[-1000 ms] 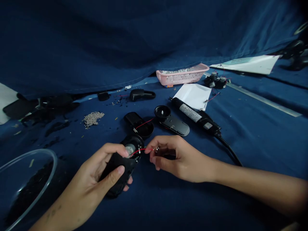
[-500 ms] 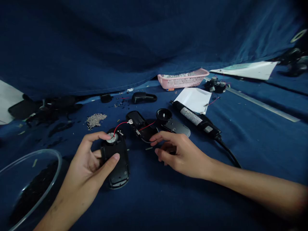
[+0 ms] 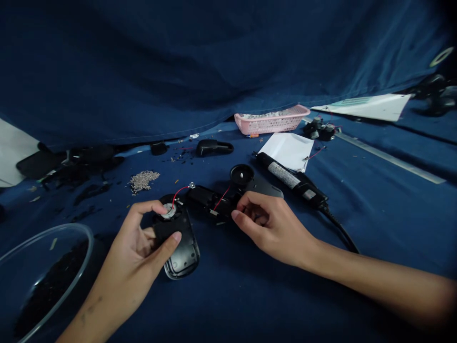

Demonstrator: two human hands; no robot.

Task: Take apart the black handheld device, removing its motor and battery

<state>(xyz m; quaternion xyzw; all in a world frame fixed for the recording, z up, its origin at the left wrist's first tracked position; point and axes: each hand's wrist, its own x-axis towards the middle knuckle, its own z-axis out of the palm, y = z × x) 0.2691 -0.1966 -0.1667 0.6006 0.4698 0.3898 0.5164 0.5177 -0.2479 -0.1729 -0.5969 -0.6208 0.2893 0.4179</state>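
Note:
My left hand (image 3: 139, 247) is closed around a black plastic housing (image 3: 181, 250). Its index finger presses on a round silver motor (image 3: 168, 211) at the housing's top end. From the motor a red wire (image 3: 177, 191) arches to a small metal contact (image 3: 192, 185). Beside that contact lies a black battery compartment piece (image 3: 204, 198), tilted, with another red wire across it. My right hand (image 3: 266, 219) pinches this piece at its right end; the fingertips partly hide the grip. Just behind the right fingers sits a dark casing with a round cup (image 3: 242, 176) and a white peg in it.
A corded black electric screwdriver (image 3: 289, 177) lies to the right, partly over white paper (image 3: 284, 150). Behind stands a pink basket (image 3: 273, 123). Small screws (image 3: 143, 182) form a pile at left. A clear tub (image 3: 87, 238) with black bits stands front left.
The battery compartment piece has turned and tipped, its right end now held by my right hand. The housing in my left hand has tilted, showing more of its inner lower end.

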